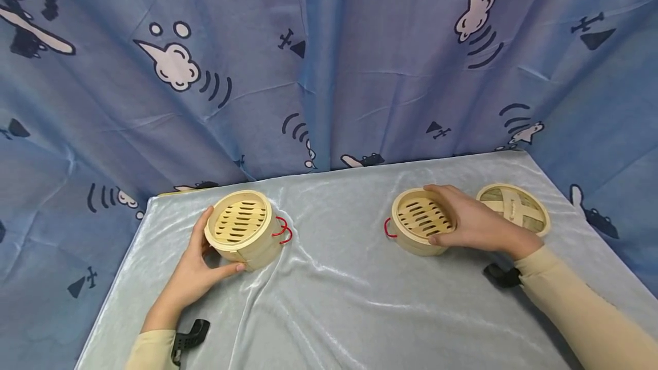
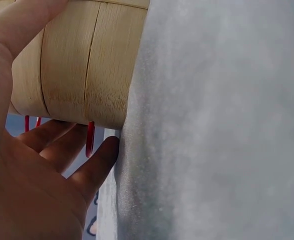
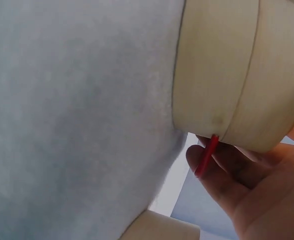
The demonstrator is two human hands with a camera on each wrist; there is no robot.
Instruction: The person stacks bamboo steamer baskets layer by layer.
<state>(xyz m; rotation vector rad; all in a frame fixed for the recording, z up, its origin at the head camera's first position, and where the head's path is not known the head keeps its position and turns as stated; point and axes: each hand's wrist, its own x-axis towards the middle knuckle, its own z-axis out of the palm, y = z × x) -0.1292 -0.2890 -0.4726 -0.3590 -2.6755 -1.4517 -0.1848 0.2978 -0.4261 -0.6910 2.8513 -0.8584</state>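
At the left of the head view, my left hand (image 1: 191, 274) grips a round bamboo steamer (image 1: 263, 249), thumb along the near wall and fingers round the left and far side. Two red loop handles (image 1: 285, 230) stick out from its right. My right hand (image 1: 475, 222) holds another bamboo steamer (image 1: 409, 241) from the right, its thumb at the near rim and fingers over the far rim. One red loop shows on that steamer's left. Both steamers are uncovered, with slotted slat bottoms in sight. In the right wrist view, fingers curl behind the wall near a red loop (image 3: 207, 156).
A woven bamboo lid (image 1: 514, 204) lies on the table at the far right, partly behind my right hand. Wrinkled pale grey velvet cloth (image 1: 329, 296) covers the table. A blue patterned curtain (image 1: 319, 73) hangs along the back and sides.
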